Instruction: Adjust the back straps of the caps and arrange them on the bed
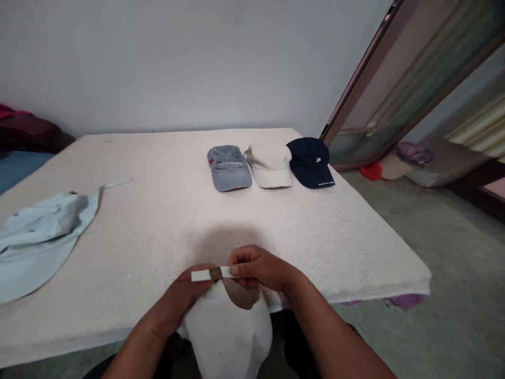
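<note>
Left hand (192, 284) grips white baseball cap (231, 334) beside metal buckle (215, 272). Right hand (252, 267) pinches its strap (201, 276). 3 caps (272, 164) lined up beyond

White cap (232, 342) at the near edge of a textured pale cover (158, 210). The left hand (183, 292) grips the white cap beside its brass-coloured buckle (215, 272); the right hand (262, 268) pinches the white strap (200, 276), whose end projects beyond the buckle. Directly beyond the white cap lies a grey cap (229, 171), followed rightward by a cream cap (272, 166) and a navy cap (310, 163), brims facing it. Well to its left rests a pale blue cap (43, 231), strap trailing; farthest beyond it stands a plain wall (177, 63).
</note>
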`<state>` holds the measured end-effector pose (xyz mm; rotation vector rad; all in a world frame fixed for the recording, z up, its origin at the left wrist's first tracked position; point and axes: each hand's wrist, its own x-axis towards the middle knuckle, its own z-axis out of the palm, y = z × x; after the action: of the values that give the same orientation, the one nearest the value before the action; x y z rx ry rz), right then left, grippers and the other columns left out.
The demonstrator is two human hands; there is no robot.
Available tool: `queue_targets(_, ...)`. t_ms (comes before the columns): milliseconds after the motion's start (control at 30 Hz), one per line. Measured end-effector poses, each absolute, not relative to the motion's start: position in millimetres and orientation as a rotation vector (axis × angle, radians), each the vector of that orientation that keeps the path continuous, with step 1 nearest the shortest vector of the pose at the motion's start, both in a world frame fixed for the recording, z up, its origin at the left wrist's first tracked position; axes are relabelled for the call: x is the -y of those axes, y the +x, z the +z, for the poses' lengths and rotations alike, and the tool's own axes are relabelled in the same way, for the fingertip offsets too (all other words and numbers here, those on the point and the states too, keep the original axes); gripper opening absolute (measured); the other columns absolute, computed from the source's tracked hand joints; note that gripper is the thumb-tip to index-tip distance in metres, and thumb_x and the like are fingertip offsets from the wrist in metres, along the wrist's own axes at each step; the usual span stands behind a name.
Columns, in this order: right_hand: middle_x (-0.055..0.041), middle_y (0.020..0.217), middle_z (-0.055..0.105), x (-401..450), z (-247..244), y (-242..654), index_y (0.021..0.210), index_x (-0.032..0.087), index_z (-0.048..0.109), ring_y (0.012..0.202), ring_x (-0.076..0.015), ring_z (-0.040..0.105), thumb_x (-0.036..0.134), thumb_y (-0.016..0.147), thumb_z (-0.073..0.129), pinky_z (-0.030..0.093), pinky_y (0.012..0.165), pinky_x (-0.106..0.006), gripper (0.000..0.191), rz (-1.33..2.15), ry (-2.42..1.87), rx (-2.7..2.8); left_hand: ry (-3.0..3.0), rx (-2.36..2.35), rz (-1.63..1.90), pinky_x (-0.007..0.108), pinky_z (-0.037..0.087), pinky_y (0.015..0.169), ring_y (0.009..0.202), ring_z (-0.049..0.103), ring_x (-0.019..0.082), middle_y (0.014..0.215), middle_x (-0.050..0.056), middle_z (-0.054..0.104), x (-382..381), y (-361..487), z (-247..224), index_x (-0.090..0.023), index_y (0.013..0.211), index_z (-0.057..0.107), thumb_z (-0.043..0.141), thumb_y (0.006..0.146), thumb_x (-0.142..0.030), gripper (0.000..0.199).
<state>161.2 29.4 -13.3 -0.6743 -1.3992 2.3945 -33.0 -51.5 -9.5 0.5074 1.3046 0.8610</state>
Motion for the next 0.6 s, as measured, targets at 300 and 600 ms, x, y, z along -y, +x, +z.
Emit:
queue_targets(300, 0.0057, 0.051, 0.048, -26.8, -10.3, 157.5, 0.071, 0.014, 0.054, 0.043, -0.0038, 0.037, 0.035, 0.076, 0.068, 0.025, 0.04, -0.019, 0.026, 2.424, -0.629, 1.403, 0.652, -1.328, 0.74, 0.025, 0.043, 0.061, 0.065, 0.06, 0.017, 0.072, 0.003, 0.07, 52.3, -29.3, -6.0, -0.018, 0.089, 0.072, 0.074, 0.064, -0.03, 0.028)
queue_targets(600, 0.0089, 0.049, 0.04, -29.1, -10.4, 155.5, 0.066, 0.014, 0.053, 0.042, -0.0023, 0.033, 0.036, 0.069, 0.074, 0.024, 0.041, -0.018, 0.031, 2.474, -0.699, 1.508, 0.778, -1.493, 0.709, 0.033, 0.046, 0.08, 0.092, 0.063, 0.027, 0.094, 0.007, 0.073, 55.5, -28.0, 2.8, -0.023, 0.086, 0.074, 0.077, 0.061, -0.032, 0.027)
